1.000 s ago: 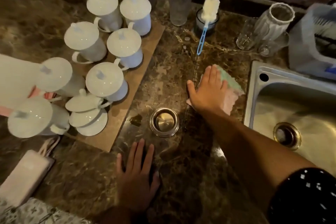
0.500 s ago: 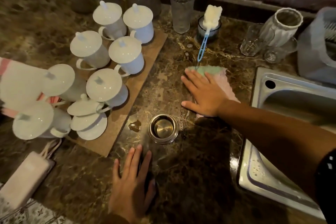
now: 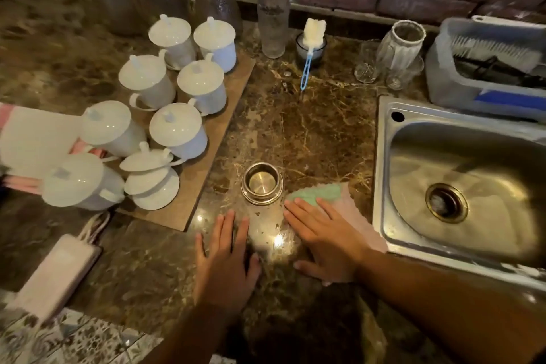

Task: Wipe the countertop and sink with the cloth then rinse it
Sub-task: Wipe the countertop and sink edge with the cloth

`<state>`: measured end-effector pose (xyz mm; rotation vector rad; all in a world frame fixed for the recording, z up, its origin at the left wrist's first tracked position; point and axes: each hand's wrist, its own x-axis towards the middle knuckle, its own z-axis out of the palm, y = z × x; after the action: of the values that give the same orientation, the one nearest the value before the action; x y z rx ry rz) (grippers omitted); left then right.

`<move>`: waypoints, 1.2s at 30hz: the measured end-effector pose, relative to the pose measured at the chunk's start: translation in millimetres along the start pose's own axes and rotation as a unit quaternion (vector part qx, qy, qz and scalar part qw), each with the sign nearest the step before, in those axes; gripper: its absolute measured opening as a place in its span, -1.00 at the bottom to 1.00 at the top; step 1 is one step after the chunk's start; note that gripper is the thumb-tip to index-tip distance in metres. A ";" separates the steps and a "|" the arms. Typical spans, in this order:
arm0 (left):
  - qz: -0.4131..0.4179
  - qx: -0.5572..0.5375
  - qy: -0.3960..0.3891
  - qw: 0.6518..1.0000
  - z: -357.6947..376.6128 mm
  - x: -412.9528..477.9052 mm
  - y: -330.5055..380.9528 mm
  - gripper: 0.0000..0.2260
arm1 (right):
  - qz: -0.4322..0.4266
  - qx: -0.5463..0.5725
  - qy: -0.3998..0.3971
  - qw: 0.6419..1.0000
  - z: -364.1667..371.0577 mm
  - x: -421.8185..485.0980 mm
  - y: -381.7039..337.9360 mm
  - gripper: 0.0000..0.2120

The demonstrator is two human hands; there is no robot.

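A green and pink cloth lies flat on the brown marble countertop, just left of the steel sink. My right hand presses down on the cloth with its fingers spread, covering its near half. My left hand rests flat on the bare counter near the front edge, fingers apart, holding nothing. A small steel cup stands between the two hands, just beyond the fingertips.
Several white lidded mugs crowd a wooden board on the left. A blue-handled brush, glasses and a white jar line the back wall. A grey tub sits behind the sink. A folded towel lies front left.
My right hand has dragged the cloth from the back of the counter toward me, to beside the steel cup. The left hand stayed flat in place.
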<state>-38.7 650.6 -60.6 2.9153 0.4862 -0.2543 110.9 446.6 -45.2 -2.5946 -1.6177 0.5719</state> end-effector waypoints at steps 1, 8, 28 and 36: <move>-0.001 -0.001 0.000 1.000 0.5 -0.6 0.2 -0.36 | 0.005 0.006 0.000 1.000 3.4 -8.3 -12.3 -0.06; 0.021 -0.012 0.001 1.000 1.3 -4.2 -1.0 -0.36 | 0.091 0.035 0.009 0.995 39.7 -57.4 -99.7 -0.08; 0.143 0.001 -0.049 0.988 14.9 -75.2 -33.5 -0.34 | 0.300 0.091 0.023 0.949 78.4 -126.6 -202.7 0.14; 0.162 -0.013 -0.070 0.984 10.9 -93.4 -41.4 -0.27 | 0.334 0.040 0.033 0.941 76.9 -117.7 -205.5 -0.03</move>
<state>-141.1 658.5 -58.8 2.8645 -0.0073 -0.3984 -137.1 425.4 -38.1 -3.0210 -0.6351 0.5377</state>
